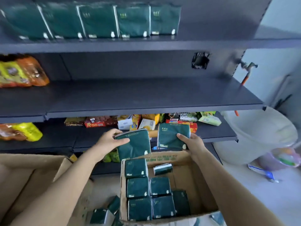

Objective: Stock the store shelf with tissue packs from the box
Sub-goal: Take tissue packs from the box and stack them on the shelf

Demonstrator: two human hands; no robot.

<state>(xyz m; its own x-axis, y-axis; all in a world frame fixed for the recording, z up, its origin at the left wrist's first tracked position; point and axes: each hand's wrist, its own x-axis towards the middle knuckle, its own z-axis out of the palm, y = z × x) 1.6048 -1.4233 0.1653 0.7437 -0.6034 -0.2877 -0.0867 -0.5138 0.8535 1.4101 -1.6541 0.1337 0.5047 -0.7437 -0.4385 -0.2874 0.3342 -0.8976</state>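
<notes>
- Low in the middle, the brown box has green tissue packs lying inside.
- Above it, the left hand grips one green pack.
- Just to its right, the right hand grips another pack.
- Along the top of the frame, a row of packs stands on the top shelf.

A tap juts out by the pale wall at right. A white tub sits on the pale floor.
</notes>
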